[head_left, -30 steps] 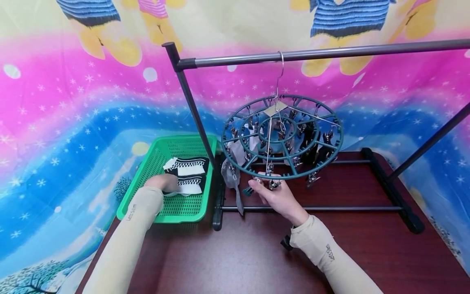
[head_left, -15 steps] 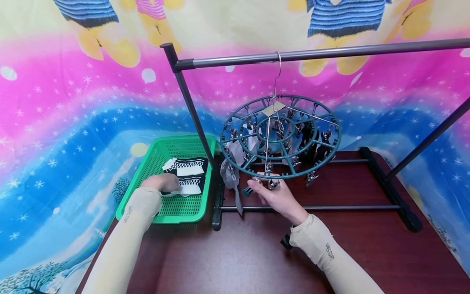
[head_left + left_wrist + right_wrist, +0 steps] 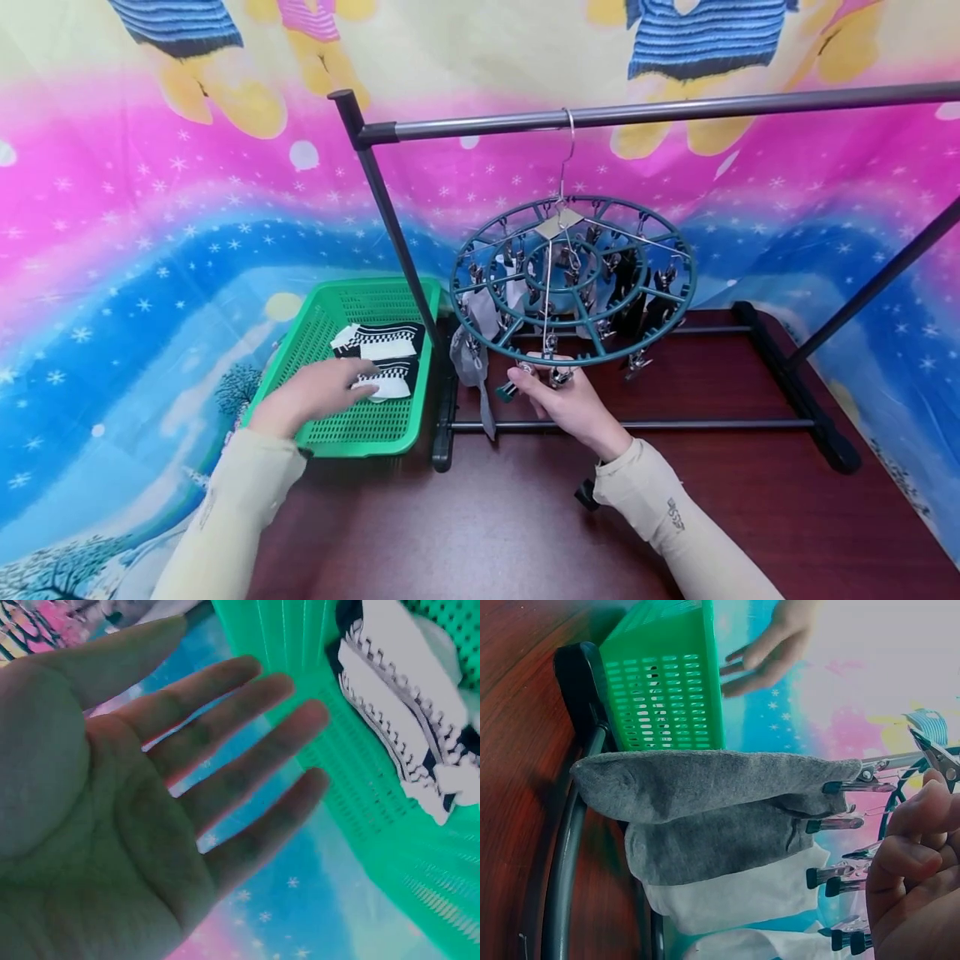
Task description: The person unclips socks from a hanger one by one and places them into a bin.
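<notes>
My left hand hovers over the near left part of the green basket, fingers spread and nothing held. In the left wrist view its palm is bare. Black-and-white patterned socks lie inside the basket, just beyond the fingertips. At the front rim of the round green clip hanger, my right hand pinches a metal clip with green tips. That clip has nothing between its tips in the right wrist view. Grey socks hang from neighbouring clips, with white socks behind.
The hanger hooks onto the bar of a dark metal rack standing on the brown table. Black socks hang at the hanger's right side. The rack's left post rises between basket and hanger. A patterned cloth covers the wall behind.
My left hand has lifted off the socks and drawn back toward the basket's near left side, its fingers straightening. The right hand stays at the clip.
</notes>
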Available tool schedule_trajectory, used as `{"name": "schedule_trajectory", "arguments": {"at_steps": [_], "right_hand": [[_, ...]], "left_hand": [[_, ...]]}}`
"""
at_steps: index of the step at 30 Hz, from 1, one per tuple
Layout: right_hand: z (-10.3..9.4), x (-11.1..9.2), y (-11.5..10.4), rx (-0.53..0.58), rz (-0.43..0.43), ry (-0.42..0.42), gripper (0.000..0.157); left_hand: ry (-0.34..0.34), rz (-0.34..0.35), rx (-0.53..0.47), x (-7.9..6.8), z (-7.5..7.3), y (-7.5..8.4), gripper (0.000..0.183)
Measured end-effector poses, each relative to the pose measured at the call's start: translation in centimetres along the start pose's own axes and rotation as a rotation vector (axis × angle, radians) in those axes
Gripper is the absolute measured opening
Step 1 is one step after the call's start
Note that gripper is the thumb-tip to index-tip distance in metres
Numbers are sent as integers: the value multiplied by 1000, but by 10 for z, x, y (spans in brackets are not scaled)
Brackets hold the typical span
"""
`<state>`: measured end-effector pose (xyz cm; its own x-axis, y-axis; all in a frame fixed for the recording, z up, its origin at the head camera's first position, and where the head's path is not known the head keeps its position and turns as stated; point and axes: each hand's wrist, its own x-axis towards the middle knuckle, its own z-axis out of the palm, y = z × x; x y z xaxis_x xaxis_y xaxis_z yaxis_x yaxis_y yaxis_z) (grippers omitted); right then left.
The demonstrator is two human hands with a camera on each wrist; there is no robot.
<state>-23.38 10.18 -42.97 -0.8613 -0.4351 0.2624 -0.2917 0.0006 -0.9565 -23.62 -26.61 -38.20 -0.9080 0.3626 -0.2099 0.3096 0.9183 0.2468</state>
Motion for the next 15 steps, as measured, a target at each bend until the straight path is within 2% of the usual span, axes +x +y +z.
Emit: {"name": "schedule_trajectory", "arguments": {"at_steps": [4, 7, 12, 15], "right_hand": [[-1, -1, 0, -1, 2, -4, 35], [-2, -2, 0, -4, 11, 2, 37], [-3, -3, 0, -15, 17, 15, 36], [-3, -3, 0, -29, 19, 18, 35]], "left_hand": [[115, 48, 11, -23, 27, 2, 32], [168, 56, 13, -32, 52, 1, 26], [262, 9, 15, -34, 88, -3, 29], [327, -21, 55, -32, 100, -5, 36]]}}
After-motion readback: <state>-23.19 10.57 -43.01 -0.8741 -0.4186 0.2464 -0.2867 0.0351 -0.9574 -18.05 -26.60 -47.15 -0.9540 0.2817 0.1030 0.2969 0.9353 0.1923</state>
